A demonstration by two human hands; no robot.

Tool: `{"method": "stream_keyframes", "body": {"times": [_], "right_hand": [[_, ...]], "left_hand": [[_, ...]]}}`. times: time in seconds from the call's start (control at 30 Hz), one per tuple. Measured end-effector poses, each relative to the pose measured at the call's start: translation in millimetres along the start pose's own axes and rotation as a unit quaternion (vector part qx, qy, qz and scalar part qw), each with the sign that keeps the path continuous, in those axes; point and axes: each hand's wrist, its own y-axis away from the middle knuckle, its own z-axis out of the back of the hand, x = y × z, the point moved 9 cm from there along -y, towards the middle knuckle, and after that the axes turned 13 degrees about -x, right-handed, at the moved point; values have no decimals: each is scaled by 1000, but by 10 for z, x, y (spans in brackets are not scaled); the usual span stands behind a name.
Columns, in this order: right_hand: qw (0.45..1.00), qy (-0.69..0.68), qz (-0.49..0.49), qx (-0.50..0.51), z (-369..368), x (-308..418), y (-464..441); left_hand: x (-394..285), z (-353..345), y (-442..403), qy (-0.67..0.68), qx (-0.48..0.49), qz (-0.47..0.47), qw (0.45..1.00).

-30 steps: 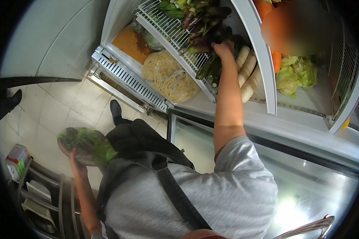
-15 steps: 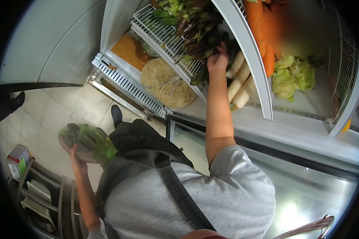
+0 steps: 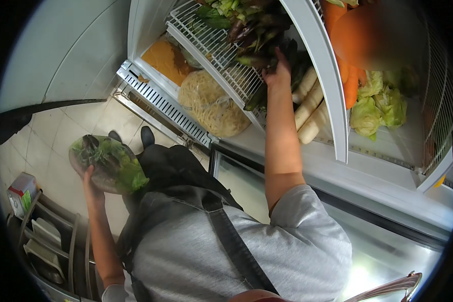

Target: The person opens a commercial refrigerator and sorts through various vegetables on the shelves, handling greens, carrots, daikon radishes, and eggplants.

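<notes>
Low on the left, my left hand (image 3: pixel 91 183) grips a bowl-shaped clear pack of leafy greens (image 3: pixel 110 163), its fingers partly hidden under it. My right hand (image 3: pixel 278 70) reaches into the open fridge, at the dark purple and green vegetables (image 3: pixel 259 38) on a white wire shelf (image 3: pixel 221 53). Its fingers are bent against the dark vegetables; whether they grip one is unclear. Long white radishes (image 3: pixel 312 108) lie just right of that wrist.
Bagged noodles (image 3: pixel 211 103) and an orange bag (image 3: pixel 166 60) lie below the shelf. Beyond a white divider (image 3: pixel 332 75) are carrots (image 3: pixel 350 83) and lettuce (image 3: pixel 377 110). A glass door (image 3: pixel 387 272), a tray rack (image 3: pixel 50 241) and a box (image 3: pixel 22 194) stand around. Another person's dark leg shows far left.
My left hand and the greens have risen slightly in view. My right hand has shifted among the dark vegetables, its fingers first reaching, then spread, now bent. The other person's leg has moved.
</notes>
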Motion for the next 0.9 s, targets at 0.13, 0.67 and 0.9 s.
{"method": "stream_keyframes", "body": {"times": [0.13, 0.67, 0.9], "right_hand": [[999, -6, 49, -22, 110, 217, -107], [996, 3, 48, 80, -15, 49, -56], [962, -92, -105, 233, -301, 149, 111]], "left_hand": [[-158, -220, 33, -39, 16, -32, 999], [-359, -2292, 113, -140, 212, -37, 966], [117, -3365, -1261, -153, 209, -219, 940]]}}
